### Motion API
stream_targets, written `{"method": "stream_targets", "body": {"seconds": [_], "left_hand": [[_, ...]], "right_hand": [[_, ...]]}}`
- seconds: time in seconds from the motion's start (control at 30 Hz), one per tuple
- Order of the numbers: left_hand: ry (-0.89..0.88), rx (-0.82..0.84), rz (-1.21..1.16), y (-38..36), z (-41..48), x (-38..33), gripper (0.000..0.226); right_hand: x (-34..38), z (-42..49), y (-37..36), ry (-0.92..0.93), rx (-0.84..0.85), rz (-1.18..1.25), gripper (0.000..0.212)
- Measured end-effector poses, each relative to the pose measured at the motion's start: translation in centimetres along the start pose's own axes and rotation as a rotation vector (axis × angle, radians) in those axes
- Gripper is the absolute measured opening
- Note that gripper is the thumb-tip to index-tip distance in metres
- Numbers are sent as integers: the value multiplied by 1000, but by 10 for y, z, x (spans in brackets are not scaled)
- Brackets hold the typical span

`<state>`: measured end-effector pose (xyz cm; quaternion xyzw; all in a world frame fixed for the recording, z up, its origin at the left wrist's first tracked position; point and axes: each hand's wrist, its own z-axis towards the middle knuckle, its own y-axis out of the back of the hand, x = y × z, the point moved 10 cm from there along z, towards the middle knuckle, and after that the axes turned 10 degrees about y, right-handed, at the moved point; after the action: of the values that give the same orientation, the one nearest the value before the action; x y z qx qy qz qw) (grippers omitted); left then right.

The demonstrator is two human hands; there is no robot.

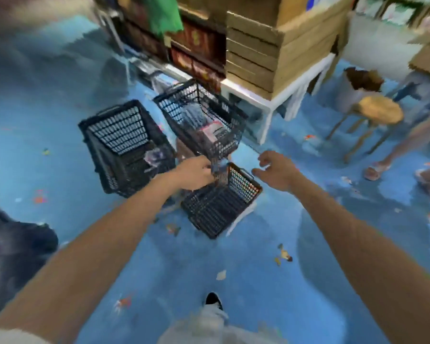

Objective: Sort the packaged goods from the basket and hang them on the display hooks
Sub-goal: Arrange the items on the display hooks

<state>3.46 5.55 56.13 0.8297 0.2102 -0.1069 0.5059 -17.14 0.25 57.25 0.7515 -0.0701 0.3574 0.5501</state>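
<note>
Fingers (207,170) of the left hand (195,173) are curling round a small bluish thing (220,167), too blurred to name, over the near basket (221,207). At three o'clock, the right hand (277,171) is hanging loosely spread, holding nothing. A red-and-white pack (212,130) is lying in the far basket (184,105) at twelve o'clock; a third basket (121,135) is standing at ten.

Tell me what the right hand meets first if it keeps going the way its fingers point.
Probably the top rim of the near black mesh basket; the open right hand points left towards it. Depth is blurred, so it may pass above.
</note>
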Motion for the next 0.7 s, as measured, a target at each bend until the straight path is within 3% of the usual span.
{"method": "stream_targets", "body": {"seconds": [0.1, 0.17, 0.3, 0.4, 0.57, 0.7], "left_hand": [[161, -45, -89, 45, -11, 91, 38], [226, -77, -128, 69, -11, 141, 24], [365, -171, -246, 112, -6, 217, 31], [465, -187, -378, 127, 8, 260, 17], [601, -204, -610, 136, 49, 316, 24], [675, -150, -751, 133, 90, 357, 22]], "right_hand": [[80, 62, -50, 122, 134, -28, 40], [124, 100, -76, 185, 211, -26, 40], [185, 173, -116, 292, 339, 2, 39], [218, 226, -136, 346, 377, 57, 39], [257, 298, -182, 366, 525, 76, 41], [268, 348, -229, 281, 608, 98, 34]]}}
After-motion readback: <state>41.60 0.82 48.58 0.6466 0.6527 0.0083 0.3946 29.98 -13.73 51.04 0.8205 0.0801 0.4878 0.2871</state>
